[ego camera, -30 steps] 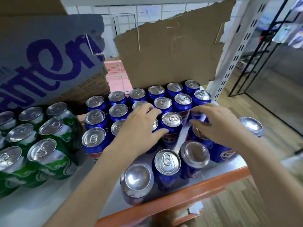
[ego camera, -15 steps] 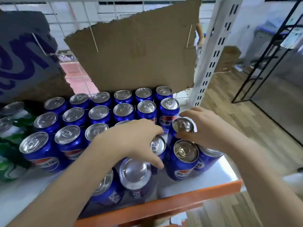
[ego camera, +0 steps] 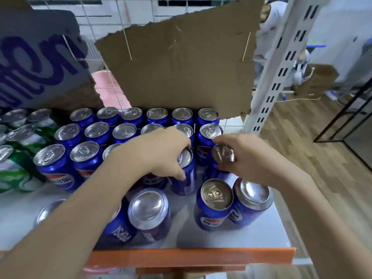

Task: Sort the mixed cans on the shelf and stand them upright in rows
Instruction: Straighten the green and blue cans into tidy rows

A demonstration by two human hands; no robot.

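Note:
Several blue cans [ego camera: 124,131] stand upright in rows at the back of the white shelf [ego camera: 231,236]. My left hand [ego camera: 159,152] grips the top of a blue can [ego camera: 186,174] in the third row. To its right, my right hand [ego camera: 245,158] holds another blue can [ego camera: 222,155] by its rim. In front, one blue can [ego camera: 214,202] stands upright and a second [ego camera: 252,200] shows its bottom end. Two more blue cans [ego camera: 149,210] sit upside down under my left forearm. Green cans [ego camera: 18,164] stand at the left.
A torn cardboard sheet [ego camera: 181,67] hangs on the wire grid behind the cans, with a printed carton [ego camera: 38,63] to its left. A white perforated upright [ego camera: 279,63] marks the shelf's right end. An orange rail [ego camera: 191,256] runs along the front edge. Wooden floor lies to the right.
The view has shifted left and down a little. My left hand has moved from covering the cans to gripping one can's top. My right hand stays on the can beside it.

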